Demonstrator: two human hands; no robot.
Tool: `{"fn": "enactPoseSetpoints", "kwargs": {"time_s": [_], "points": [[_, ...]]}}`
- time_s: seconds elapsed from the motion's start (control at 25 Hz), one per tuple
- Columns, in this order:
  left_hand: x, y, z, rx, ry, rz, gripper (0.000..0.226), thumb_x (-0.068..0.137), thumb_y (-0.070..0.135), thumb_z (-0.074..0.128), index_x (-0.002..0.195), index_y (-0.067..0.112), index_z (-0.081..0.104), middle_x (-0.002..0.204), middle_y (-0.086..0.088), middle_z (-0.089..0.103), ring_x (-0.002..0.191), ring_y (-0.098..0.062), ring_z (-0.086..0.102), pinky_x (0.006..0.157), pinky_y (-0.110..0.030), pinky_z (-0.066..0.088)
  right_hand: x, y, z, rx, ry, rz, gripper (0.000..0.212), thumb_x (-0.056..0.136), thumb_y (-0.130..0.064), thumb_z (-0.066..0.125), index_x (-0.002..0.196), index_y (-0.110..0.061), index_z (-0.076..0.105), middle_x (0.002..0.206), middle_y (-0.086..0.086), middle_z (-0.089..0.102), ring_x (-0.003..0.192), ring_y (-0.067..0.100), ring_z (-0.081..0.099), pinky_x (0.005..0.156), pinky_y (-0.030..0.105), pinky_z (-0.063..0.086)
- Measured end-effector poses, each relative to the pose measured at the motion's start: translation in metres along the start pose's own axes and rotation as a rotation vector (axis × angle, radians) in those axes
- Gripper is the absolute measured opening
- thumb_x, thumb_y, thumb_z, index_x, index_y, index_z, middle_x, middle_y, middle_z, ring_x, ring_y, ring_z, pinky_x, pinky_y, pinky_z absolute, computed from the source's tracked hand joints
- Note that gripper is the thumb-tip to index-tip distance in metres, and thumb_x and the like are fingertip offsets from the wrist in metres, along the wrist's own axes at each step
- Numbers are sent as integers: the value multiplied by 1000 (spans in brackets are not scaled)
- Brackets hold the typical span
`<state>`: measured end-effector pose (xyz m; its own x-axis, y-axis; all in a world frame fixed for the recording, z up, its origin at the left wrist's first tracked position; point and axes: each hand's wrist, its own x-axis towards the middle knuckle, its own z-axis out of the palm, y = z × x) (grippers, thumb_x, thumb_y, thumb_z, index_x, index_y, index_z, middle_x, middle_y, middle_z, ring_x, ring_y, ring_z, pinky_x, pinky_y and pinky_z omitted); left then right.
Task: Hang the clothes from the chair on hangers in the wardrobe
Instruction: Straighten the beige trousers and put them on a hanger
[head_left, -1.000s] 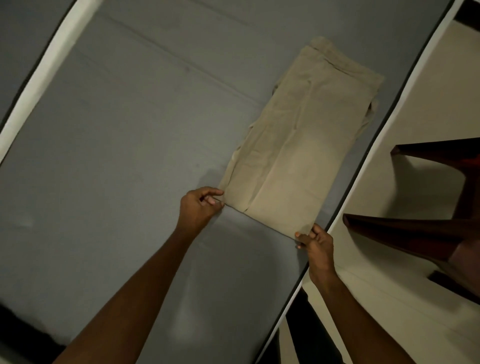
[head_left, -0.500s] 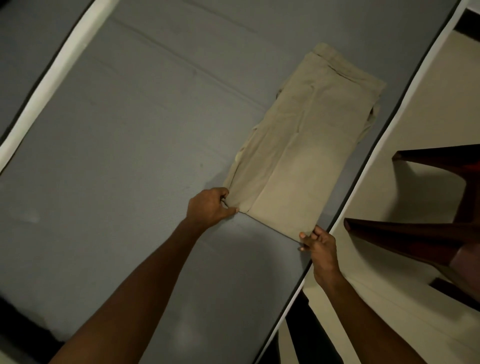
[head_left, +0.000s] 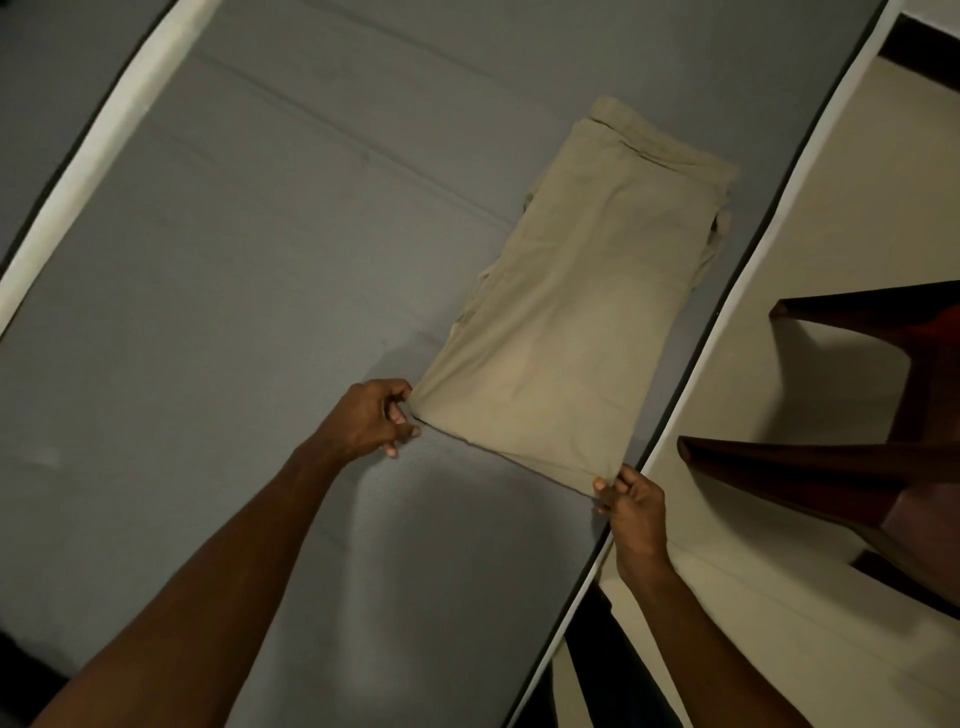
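We pinch the folded trousers (head_left: 566, 322) at both near corners, left hand (head_left: 363, 421) and right hand (head_left: 631, 501), keeping the fold taut; beyond our hands they lie flat on the bed (head_left: 234, 312), ready for lifting.

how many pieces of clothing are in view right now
1. A folded beige garment lies on the grey mattress near its right edge; the left hand and right hand pinch its near corners. Others may lie out of view.
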<state>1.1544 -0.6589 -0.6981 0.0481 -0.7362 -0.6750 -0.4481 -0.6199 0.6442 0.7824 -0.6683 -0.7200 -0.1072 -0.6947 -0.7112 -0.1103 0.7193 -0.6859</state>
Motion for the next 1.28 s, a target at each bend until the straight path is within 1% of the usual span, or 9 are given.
{"fn": "enactPoseSetpoints", "kwargs": {"time_s": [0.2, 0.32, 0.52, 0.68, 0.8, 0.88, 1.0, 1.2, 1.28], "points": [[10, 7, -11, 176, -16, 186, 20, 83, 39, 83, 85, 26, 69, 68, 4, 70, 57, -10, 69, 61, -32, 58, 1, -4, 0, 6, 48, -43, 32, 93, 9, 64, 104, -19, 74, 99, -3, 78, 94, 12, 73, 86, 20, 56], [9, 17, -7, 388, -47, 307, 23, 83, 45, 82, 101, 33, 73, 79, 15, 70, 66, 2, 64, 62, -24, 51, 0, 1, -3, 0, 60, -33, 30, 93, 8, 65, 108, -16, 74, 102, 0, 78, 96, 15, 73, 88, 25, 56], [6, 31, 3, -19, -120, 180, 14, 86, 16, 82, 97, 14, 75, 74, 6, 64, 62, -9, 61, 60, -27, 54, -3, 3, -2, 25, 83, -2, 16, 86, 4, 75, 97, -8, 76, 92, 8, 79, 84, 21, 74, 78, 29, 59], [6, 13, 0, 334, -60, 265, 28, 86, 50, 77, 101, 26, 77, 70, 12, 66, 65, -7, 64, 61, -21, 47, -7, 4, -4, 55, 73, 56, 12, 82, 2, 81, 88, -3, 72, 87, 20, 76, 71, 33, 75, 58, 34, 56], [9, 7, -15, 290, 59, 266, 47, 94, 60, 63, 72, 19, 68, 58, 1, 59, 55, -15, 58, 54, -25, 41, -9, 4, -6, 121, 91, 60, 12, 81, 3, 81, 83, -3, 70, 84, 19, 73, 80, 36, 75, 71, 38, 62], [10, 7, -18, 420, 51, 310, 50, 93, 68, 57, 75, 22, 69, 59, 6, 59, 54, -11, 57, 53, -24, 41, -10, 3, -8, 147, 74, 50, 12, 80, 4, 81, 84, 1, 70, 84, 20, 71, 82, 36, 72, 76, 39, 63], [10, 0, -17, 576, 67, 330, 40, 90, 63, 62, 105, 27, 73, 77, 12, 67, 65, -4, 58, 58, -22, 41, -10, 1, -8, 148, 87, 87, 15, 78, 5, 82, 87, 5, 71, 84, 24, 72, 73, 33, 73, 64, 34, 63], [15, -12, -14, 519, 61, 356, 34, 76, 61, 62, 87, 28, 64, 78, 11, 60, 68, -10, 57, 63, -33, 54, -9, 3, -10, 158, 53, 88, 24, 76, 4, 84, 94, 11, 71, 86, 30, 71, 64, 33, 71, 55, 30, 59], [17, 2, -10, 277, 146, 301, 24, 66, 42, 78, 81, 27, 68, 81, 5, 59, 69, -12, 57, 63, -28, 50, -10, 2, -12, 145, -17, 82, 28, 75, 7, 83, 97, 14, 68, 90, 34, 70, 67, 35, 71, 57, 31, 58]]}}
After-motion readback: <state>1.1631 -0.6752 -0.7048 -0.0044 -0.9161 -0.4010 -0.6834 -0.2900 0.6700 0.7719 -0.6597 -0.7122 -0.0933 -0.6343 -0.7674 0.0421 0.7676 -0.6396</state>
